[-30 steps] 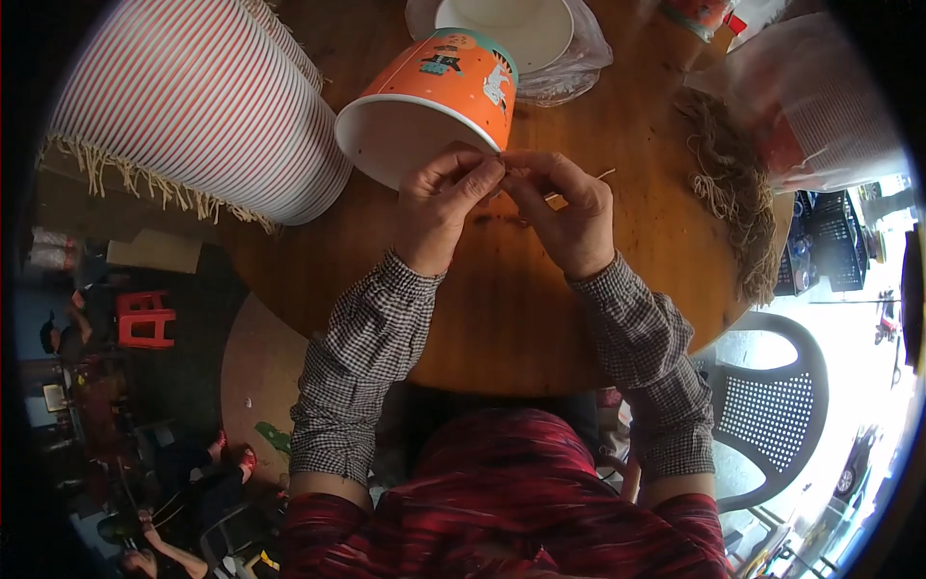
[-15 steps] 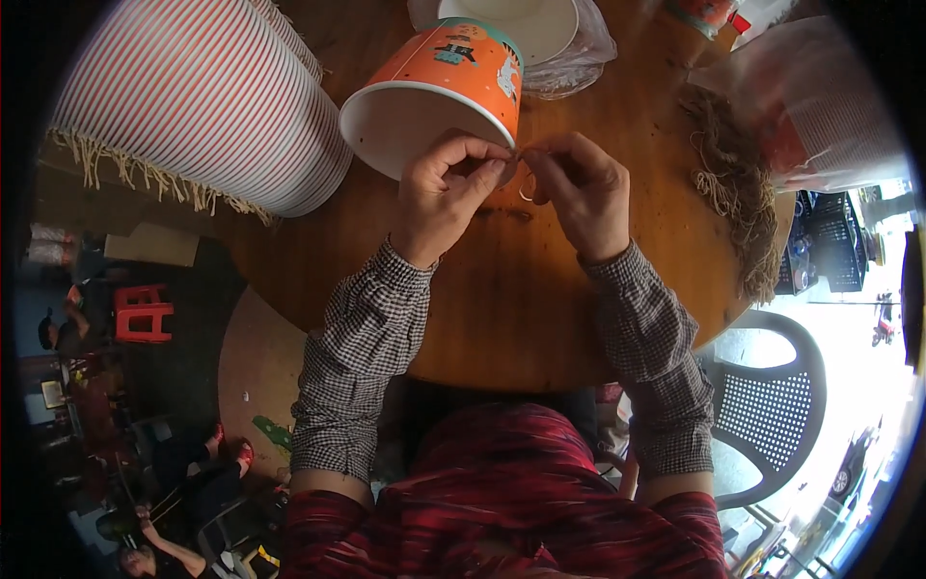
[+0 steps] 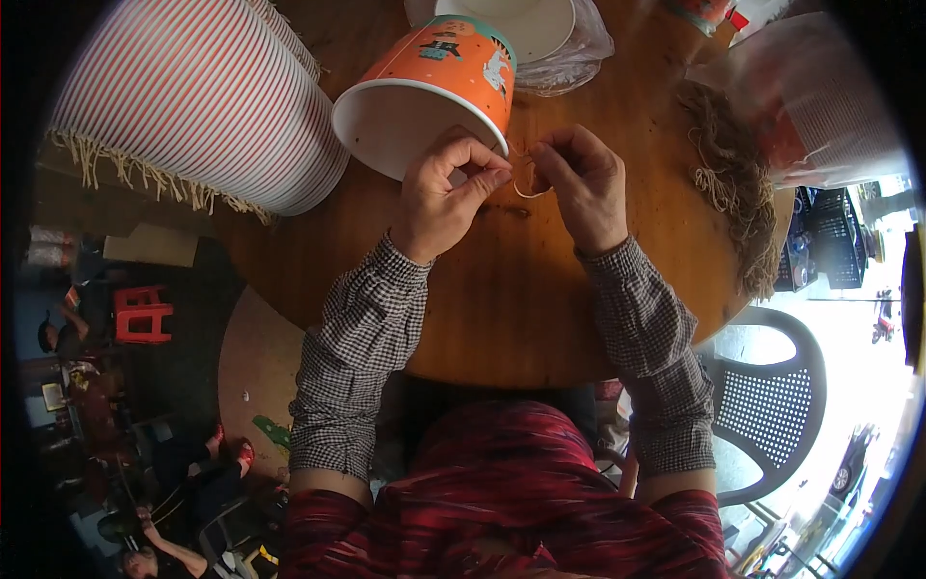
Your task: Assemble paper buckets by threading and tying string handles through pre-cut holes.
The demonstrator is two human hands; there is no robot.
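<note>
A large orange paper tub (image 3: 451, 63) with a white rim and printed figures lies tipped, its mouth toward me. At the right edge of that rim, my left hand (image 3: 446, 198) is closed, thumb and forefinger pinching a thin tan string (image 3: 528, 195). The string loops between my two hands. My right hand (image 3: 585, 185) is closed in a pinch on the other part of the string, a short gap from the left. Whether my left fingers also grip the rim I cannot tell.
Stacked paper tubs (image 3: 207, 106) lie at the left, with fringed tan strings (image 3: 159, 174) under them. A bundle of loose strings (image 3: 728, 188) rests on the round wooden table (image 3: 521, 318) at right, beside bagged tubs (image 3: 820, 111). A grey chair (image 3: 762, 405) stands right; a red stool (image 3: 142, 314) left.
My hands have drawn apart slightly, and more of the string loop shows between them. The orange tub has shifted a little to the left.
</note>
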